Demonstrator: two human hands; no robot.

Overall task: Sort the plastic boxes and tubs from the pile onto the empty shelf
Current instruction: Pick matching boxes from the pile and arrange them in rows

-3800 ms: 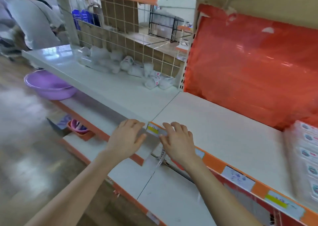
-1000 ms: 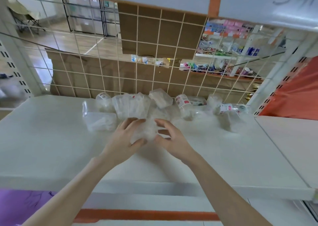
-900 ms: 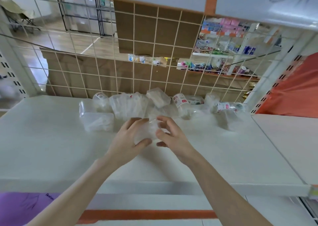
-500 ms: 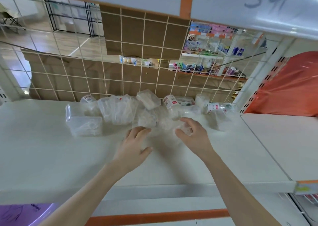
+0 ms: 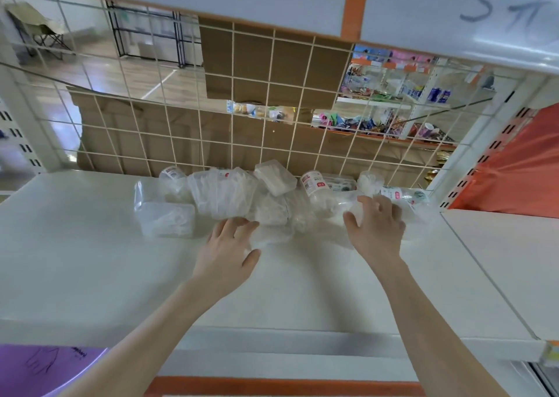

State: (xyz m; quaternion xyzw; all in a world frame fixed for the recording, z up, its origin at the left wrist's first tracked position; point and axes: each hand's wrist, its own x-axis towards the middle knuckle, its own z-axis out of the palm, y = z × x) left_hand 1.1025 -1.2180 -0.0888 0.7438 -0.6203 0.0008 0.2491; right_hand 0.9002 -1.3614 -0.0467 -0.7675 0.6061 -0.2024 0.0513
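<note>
Poised w/ L hand point(image 5: 225, 247) & R hand point(image 5: 376, 230), both open, fingers spread, at near edge of tub pile point(image 5: 223, 191) on shelf point(image 5: 90, 260).

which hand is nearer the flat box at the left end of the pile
Left. The left hand is just right of the flat box, not touching; the right hand is over at the right side of the pile.

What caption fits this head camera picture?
The left hand and right hand reach into clear plastic tubs on a white shelf.
</note>
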